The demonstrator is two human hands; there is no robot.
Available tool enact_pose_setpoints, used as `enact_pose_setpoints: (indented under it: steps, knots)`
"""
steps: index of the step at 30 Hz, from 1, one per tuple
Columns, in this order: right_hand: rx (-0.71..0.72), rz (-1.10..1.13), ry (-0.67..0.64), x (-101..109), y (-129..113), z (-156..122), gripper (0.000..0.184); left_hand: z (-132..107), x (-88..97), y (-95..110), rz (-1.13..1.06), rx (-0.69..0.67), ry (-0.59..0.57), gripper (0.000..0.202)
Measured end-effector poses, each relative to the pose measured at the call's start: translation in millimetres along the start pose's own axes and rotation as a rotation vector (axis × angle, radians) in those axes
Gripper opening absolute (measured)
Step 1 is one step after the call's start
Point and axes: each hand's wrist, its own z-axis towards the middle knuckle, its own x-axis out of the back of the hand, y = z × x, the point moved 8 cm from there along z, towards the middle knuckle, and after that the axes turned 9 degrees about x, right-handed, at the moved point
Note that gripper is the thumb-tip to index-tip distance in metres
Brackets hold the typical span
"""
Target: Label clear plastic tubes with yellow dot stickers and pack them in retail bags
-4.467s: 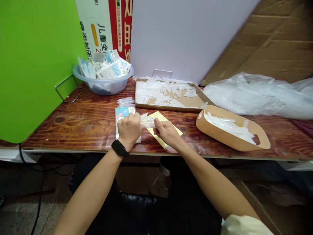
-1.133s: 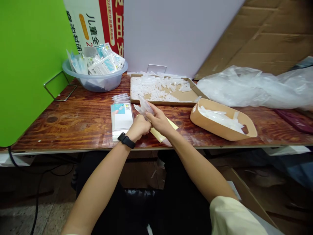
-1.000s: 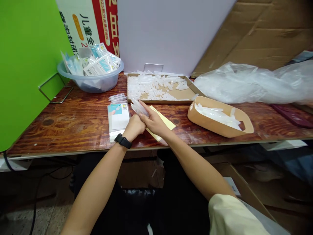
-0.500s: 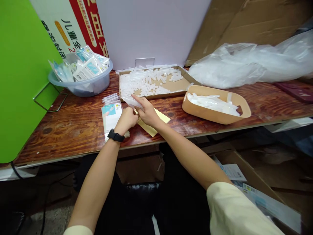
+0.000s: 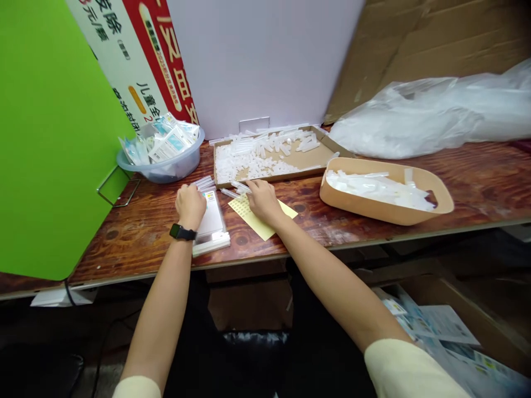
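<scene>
My left hand (image 5: 191,205), with a black watch on the wrist, is closed over the left edge of a stack of printed packets (image 5: 213,218). Its fingertips are hidden, so what they grip does not show. Just behind the stack lie several clear tubes (image 5: 204,183). My right hand (image 5: 264,201) has its fingers closed on a small bunch of clear plastic tubes (image 5: 239,189), low over a yellow sticker sheet (image 5: 265,229). Behind both hands, a shallow cardboard tray (image 5: 305,160) holds many translucent tubes and small white pieces.
A bluish basin (image 5: 174,168) full of packets stands back left by a green panel (image 5: 50,166). To the right sits a beige basket (image 5: 369,213) of white pieces, with a large clear plastic bag (image 5: 415,119) behind it. Below right, a carton (image 5: 489,320) holds packets.
My hands have moved apart. The left went from beside the right hand to the packet stack; the right came down nearer the sticker sheet with the clear plastic. The view has shifted.
</scene>
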Motion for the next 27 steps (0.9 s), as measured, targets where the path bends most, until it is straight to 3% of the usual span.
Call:
enact_pose_setpoints:
  steps: [2,5,10,12,15,18,22,25,27]
  knots:
    - [-0.042,0.016,0.033,8,2,0,0.039,20,-7.3,8,0.060,-0.107,-0.012,0.037]
    - [-0.126,0.052,0.030,12,7,0,0.030,45,-26.7,22,0.091,-0.256,-0.132,0.029]
    - [-0.250,0.082,0.010,9,16,-1,0.022,64,-50.9,31,0.136,-0.357,-0.273,0.017]
    - [-0.280,0.112,0.029,11,17,-1,0.021,67,-50.4,30,0.139,-0.368,-0.276,0.014]
    - [-0.309,0.227,0.098,19,18,-4,0.024,68,-33.0,27,0.111,-0.385,-0.189,0.014]
    - [-0.256,0.359,0.144,25,12,-4,0.030,51,-1.4,27,-0.031,-0.440,-0.043,0.020]
    - [-0.053,0.417,0.164,30,-10,-4,0.020,-1,41.1,37,-0.412,-0.707,0.098,0.021]
    - [0.060,0.553,0.171,34,-25,-7,0.021,-43,48.4,55,-0.338,-0.948,0.163,0.014]
    - [0.060,0.714,0.188,36,-28,-11,0.024,-59,43.8,64,-0.265,-1.029,0.185,0.015]
